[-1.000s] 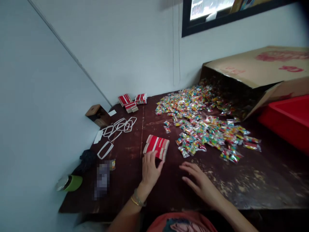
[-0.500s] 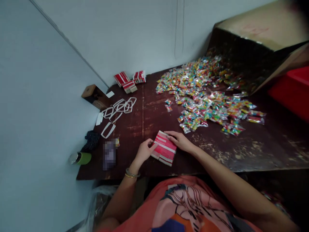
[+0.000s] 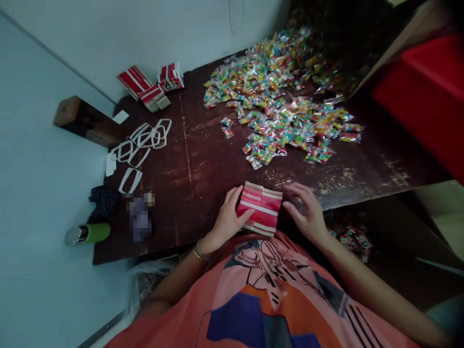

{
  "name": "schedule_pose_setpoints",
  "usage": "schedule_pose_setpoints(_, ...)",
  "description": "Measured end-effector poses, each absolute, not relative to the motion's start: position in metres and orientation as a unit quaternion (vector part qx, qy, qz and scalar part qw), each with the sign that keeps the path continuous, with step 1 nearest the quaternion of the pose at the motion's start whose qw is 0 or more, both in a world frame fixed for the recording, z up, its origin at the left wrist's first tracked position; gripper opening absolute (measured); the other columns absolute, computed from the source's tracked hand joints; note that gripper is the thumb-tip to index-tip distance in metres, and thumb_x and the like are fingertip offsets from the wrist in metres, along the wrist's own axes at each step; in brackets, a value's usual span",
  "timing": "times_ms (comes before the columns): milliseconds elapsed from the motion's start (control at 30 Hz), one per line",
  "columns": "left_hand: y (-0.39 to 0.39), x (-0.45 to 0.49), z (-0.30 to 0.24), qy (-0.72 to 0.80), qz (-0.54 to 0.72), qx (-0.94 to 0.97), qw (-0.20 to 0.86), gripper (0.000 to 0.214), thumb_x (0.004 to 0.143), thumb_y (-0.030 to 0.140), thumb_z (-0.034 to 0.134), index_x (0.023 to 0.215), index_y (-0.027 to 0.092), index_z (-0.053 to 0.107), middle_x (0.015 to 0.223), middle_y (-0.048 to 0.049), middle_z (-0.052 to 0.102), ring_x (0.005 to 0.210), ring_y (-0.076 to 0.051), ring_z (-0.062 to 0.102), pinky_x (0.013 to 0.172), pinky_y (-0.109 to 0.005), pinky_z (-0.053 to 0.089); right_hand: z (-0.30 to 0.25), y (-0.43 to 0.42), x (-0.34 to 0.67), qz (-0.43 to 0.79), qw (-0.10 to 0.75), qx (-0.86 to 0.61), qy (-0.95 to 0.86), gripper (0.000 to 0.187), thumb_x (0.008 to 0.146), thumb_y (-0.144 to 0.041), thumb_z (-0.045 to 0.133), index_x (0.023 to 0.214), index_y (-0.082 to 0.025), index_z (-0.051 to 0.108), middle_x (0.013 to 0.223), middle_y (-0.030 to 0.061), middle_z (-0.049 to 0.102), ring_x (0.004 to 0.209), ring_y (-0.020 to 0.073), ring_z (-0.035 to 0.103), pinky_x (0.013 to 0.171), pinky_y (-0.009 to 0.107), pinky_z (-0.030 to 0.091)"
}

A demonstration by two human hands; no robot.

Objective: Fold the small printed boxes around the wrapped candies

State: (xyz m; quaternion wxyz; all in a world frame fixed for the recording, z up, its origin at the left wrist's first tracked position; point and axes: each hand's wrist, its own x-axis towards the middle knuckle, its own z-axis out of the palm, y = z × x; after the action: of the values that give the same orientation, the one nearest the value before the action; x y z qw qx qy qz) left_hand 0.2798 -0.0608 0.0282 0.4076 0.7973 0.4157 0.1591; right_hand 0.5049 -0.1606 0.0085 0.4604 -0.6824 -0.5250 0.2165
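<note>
A stack of red-and-white striped flat pieces (image 3: 261, 207), perhaps folded card, is at the table's front edge, close to my body. My left hand (image 3: 231, 215) grips its left side, with the thumb across the striped top and the fingers along the edge. To the right of the stack is my right hand (image 3: 305, 210), its fingers apart and curved toward the stack's right edge. A narrow gap shows between those fingertips and the stack. Whether the stack rests on the table edge or is lifted, I cannot tell.
Many small clear packets of colourful sweets (image 3: 268, 101) lie heaped across the table (image 3: 203, 169). White paper bands (image 3: 139, 140), a wooden block (image 3: 87, 121) and a green bottle (image 3: 90, 233) are at left. More striped stacks (image 3: 143, 87) stand by the wall. A red bin (image 3: 424, 96) is at right.
The view has shifted down and right. The striped stack has come nearer my body with my left hand on it. My right hand has let go of it and moved off to the right.
</note>
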Motion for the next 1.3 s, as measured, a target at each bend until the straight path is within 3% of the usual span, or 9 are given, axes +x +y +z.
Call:
schedule_pose_setpoints(167, -0.075, 0.264, 0.024, 0.341, 0.116, 0.826, 0.433, 0.085, 0.08, 0.038, 0.065, 0.149, 0.023, 0.018, 0.153, -0.0132, 0.021, 0.141, -0.03, 0.024, 0.116, -0.044, 0.025, 0.003, -0.209, 0.482, 0.295, 0.371, -0.632, -0.613, 0.078, 0.08, -0.041, 0.068, 0.145, -0.028, 0.029, 0.142, 0.0141, 0.034, 0.131, 0.0325, 0.038, 0.108, 0.049, 0.037)
schedule_pose_setpoints(333, -0.085, 0.255, 0.007, 0.362, 0.119, 0.829, 0.409, 0.095, 0.069, 0.05, 0.074, 0.146, 0.027, 0.022, 0.148, -0.0137, 0.023, 0.138, -0.033, 0.028, 0.113, -0.049, 0.029, -0.015, -0.209, 0.47, 0.251, 0.37, -0.629, -0.636, 0.076, 0.084, -0.038, 0.064, 0.147, -0.027, 0.023, 0.139, 0.0157, 0.031, 0.129, 0.033, 0.039, 0.105, 0.051, 0.04)
schedule_pose_setpoints(533, -0.087, 0.258, 0.0, 0.373, 0.188, 0.827, 0.375, 0.087, 0.059, 0.052, 0.081, 0.129, 0.022, 0.039, 0.129, -0.0122, 0.038, 0.124, -0.03, 0.041, 0.106, -0.047, 0.038, -0.014, -0.2, 0.475, 0.236, 0.379, -0.638, -0.627, 0.063, 0.086, -0.034, 0.061, 0.142, -0.025, 0.033, 0.129, 0.0151, 0.04, 0.121, 0.0309, 0.045, 0.1, 0.048, 0.045)
schedule_pose_setpoints(767, -0.08, 0.262, 0.004, 0.368, 0.226, 0.814, 0.388, 0.061, 0.063, 0.043, 0.081, 0.111, 0.022, 0.048, 0.112, -0.0068, 0.046, 0.107, -0.023, 0.05, 0.093, -0.039, 0.045, -0.003, -0.18, 0.487, 0.266, 0.387, -0.612, -0.637, 0.047, 0.086, -0.034, 0.062, 0.129, -0.025, 0.045, 0.12, 0.0128, 0.048, 0.113, 0.0283, 0.051, 0.093, 0.044, 0.05)
schedule_pose_setpoints(900, -0.076, 0.263, 0.007, 0.373, 0.228, 0.817, 0.375, 0.06, 0.063, 0.045, 0.081, 0.108, 0.022, 0.049, 0.109, -0.0056, 0.047, 0.104, -0.023, 0.051, 0.09, -0.039, 0.046, -0.004, -0.173, 0.489, 0.26, 0.406, -0.601, -0.638, 0.043, 0.084, -0.035, 0.064, 0.123, -0.025, 0.049, 0.115, 0.0121, 0.05, 0.109, 0.0284, 0.053, 0.089, 0.045, 0.051)
schedule_pose_setpoints(1033, -0.071, 0.255, 0.011, 0.353, 0.169, 0.832, 0.393, 0.073, 0.062, 0.049, 0.08, 0.121, 0.024, 0.045, 0.122, -0.0095, 0.043, 0.117, -0.028, 0.046, 0.099, -0.045, 0.042, -0.007, -0.177, 0.49, 0.291, 0.392, -0.597, -0.637, 0.054, 0.083, -0.037, 0.066, 0.131, -0.026, 0.044, 0.128, 0.0136, 0.042, 0.124, 0.0317, 0.044, 0.1, 0.05, 0.046)
schedule_pose_setpoints(1167, -0.07, 0.24, 0.0, 0.324, 0.138, 0.832, 0.428, 0.089, 0.067, 0.045, 0.078, 0.139, 0.026, 0.029, 0.139, -0.0145, 0.032, 0.133, -0.032, 0.035, 0.108, -0.051, 0.034, -0.016, -0.187, 0.488, 0.319, 0.37, -0.584, -0.648, 0.084, 0.082, -0.038, 0.067, 0.148, -0.026, 0.017, 0.146, 0.0155, 0.024, 0.138, 0.0343, 0.027, 0.109, 0.054, 0.037)
schedule_pose_setpoints(1300, -0.074, 0.234, -0.023, 0.328, 0.219, 0.801, 0.449, 0.09, 0.063, 0.042, 0.082, 0.135, 0.025, 0.031, 0.136, -0.0143, 0.038, 0.129, -0.031, 0.041, 0.107, -0.051, 0.037, -0.028, -0.189, 0.487, 0.291, 0.396, -0.594, -0.637, 0.077, 0.084, -0.034, 0.064, 0.147, -0.026, 0.019, 0.142, 0.0159, 0.033, 0.134, 0.0333, 0.034, 0.108, 0.055, 0.037)
